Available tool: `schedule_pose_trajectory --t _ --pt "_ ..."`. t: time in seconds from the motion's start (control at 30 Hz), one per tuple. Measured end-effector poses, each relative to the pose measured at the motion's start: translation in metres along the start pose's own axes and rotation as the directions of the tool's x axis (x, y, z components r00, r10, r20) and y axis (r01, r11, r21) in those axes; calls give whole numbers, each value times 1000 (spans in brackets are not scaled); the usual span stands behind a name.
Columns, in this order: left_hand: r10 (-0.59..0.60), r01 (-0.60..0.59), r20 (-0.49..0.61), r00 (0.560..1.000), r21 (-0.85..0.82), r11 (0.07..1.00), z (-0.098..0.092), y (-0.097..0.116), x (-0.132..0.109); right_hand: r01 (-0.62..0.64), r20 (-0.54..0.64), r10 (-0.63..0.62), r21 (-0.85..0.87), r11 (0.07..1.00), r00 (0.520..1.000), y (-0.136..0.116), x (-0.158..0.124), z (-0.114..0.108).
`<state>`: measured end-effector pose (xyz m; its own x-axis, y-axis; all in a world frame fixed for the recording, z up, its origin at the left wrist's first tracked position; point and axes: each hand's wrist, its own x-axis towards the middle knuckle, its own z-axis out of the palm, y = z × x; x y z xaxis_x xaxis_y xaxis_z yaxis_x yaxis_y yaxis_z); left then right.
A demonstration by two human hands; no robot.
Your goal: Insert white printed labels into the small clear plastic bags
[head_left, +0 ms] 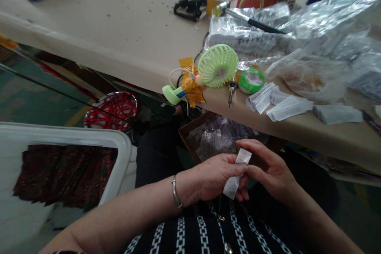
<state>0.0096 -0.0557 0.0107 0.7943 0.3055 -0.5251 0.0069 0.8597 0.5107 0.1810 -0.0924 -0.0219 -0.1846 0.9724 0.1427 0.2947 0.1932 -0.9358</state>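
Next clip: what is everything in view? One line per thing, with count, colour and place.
label: 1, white, pinched between both hands
box: 1, brown, on the lap, holds clear packets
fan: 1, light green, table edge, orange tape on its handle
tape roll: 1, green, right of fan
label stacks: several, white, table front, right of tape roll
bags: many, clear, right side of table
table: 1, beige, across the top
stool: 1, red, under table
bracelet: 1, silver, left wrist
left hand: 1, grip on label
right hand: 1, grip on label
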Motion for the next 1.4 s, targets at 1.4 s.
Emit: schedule_pose_trajectory --t 1.4 --pt "214 -209 -184 959 47 977 -4 9 -7 -348 18 405 547 761 914 -7 29 28"
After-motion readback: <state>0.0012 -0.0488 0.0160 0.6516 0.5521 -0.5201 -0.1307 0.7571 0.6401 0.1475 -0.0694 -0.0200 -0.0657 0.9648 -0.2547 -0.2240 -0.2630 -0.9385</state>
